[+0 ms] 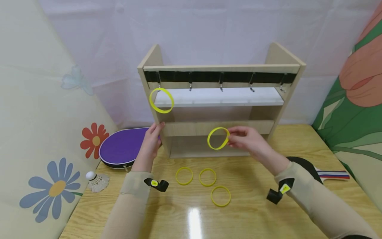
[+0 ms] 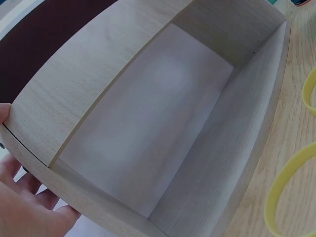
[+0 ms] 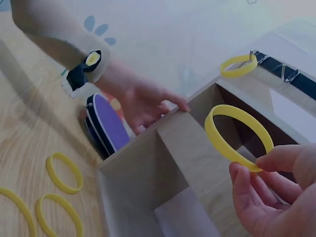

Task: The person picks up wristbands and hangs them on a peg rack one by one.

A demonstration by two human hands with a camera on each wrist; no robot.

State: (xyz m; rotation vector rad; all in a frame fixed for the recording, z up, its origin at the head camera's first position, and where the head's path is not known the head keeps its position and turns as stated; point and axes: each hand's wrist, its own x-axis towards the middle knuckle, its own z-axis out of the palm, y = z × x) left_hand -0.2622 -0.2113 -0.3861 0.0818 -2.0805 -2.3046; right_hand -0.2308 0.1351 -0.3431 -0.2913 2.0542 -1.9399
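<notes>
Between thumb and fingers, my right hand (image 1: 246, 140) pinches a yellow ring-shaped band (image 1: 219, 138) in front of the wooden shelf unit (image 1: 221, 127). My left hand (image 1: 151, 141) grips the unit's left side panel, thumb at the front edge and fingers around the outer face, as the left wrist view also shows. From the leftmost metal hook (image 1: 159, 87) hangs another yellow band (image 1: 161, 100). The other hooks (image 1: 222, 87) on the black strip (image 1: 206, 77) carry nothing. Three more yellow bands (image 1: 184, 176) lie flat on the table before the unit.
A purple racket case (image 1: 122, 147) lies left of the unit, with a shuttlecock (image 1: 97, 181) nearer the front. On the right, a paddle with a striped handle (image 1: 332, 174) lies partly behind my right forearm. Fabric backdrops (image 1: 209, 30) stand behind and at the sides.
</notes>
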